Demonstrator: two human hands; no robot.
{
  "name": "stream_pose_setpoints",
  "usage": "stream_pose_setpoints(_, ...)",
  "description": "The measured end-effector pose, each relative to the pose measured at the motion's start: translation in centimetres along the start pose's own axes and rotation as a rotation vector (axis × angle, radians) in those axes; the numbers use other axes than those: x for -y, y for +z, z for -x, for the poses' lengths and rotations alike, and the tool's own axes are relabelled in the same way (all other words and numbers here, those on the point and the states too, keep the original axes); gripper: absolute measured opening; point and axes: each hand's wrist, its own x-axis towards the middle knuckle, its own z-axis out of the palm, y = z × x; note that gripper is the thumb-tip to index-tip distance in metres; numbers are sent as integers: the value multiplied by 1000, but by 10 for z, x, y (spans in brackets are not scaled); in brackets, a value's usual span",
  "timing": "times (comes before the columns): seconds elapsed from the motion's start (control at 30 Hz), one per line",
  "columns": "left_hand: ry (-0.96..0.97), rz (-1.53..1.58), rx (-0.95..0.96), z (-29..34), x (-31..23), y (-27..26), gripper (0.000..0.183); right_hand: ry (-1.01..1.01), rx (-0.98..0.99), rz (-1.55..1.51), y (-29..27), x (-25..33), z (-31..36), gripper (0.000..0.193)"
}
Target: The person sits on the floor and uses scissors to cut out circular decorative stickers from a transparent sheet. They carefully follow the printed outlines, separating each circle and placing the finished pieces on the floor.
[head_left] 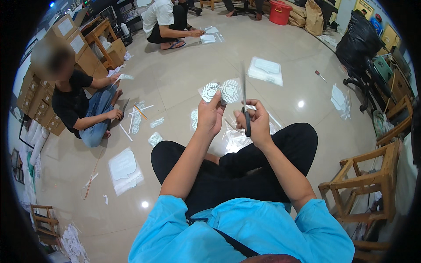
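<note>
Between the thumb and fingers of my left hand (209,117) is a clear sticker sheet (231,90) with two round, wavy-lined pale designs side by side. My right hand (259,124) grips scissors (247,119) by their black handles, blades pointing up just right of the sheet. The blades are blurred, so I cannot tell how far apart they are. Below my hands, thin clear and white offcuts (237,139) lie on the floor in front of my crossed legs. A round patterned piece (155,139) rests by my left knee.
Stacked white-shape sheets (265,71) lie ahead, another stack (125,168) at left, more sheets (340,101) at right. A co-worker (72,98) sits left with scissors and a strip; another (164,22) squats farther off. A wooden stool (368,184) and black bag (357,39) stand right.
</note>
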Motion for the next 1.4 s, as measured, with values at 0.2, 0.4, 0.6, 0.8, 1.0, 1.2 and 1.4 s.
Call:
stream_pose_setpoints(0.2, 39, -48, 120, 3, 16, 0, 25, -47, -128, -142, -12, -3, -15, 35)
stream_pose_setpoints(0.4, 140, -324, 65, 6, 22, 2, 25, -131, -202, -119, -15, -4, -20, 34)
stream_pose_setpoints(0.6, 150, -265, 105, 17, 32, 14, 34, -63, -286, -67, -21, -4, -19, 35)
stream_pose_setpoints(0.8, 71, -295, 166, 15, 34, 10, 35, -42, -275, -113, -20, -11, -21, 35)
stream_pose_setpoints(1.0, 31, -389, 124, 15, 49, 5, 32, -43, -227, -182, -12, -13, -16, 33)
stream_pose_setpoints(1.2, 91, -484, -3, 17, 46, 7, 45, -8, -174, -325, -13, -10, -16, 33)
stream_pose_setpoints(1.4, 257, -511, 117, 17, 48, 5, 56, -9, -184, -28, -18, -24, -14, 38)
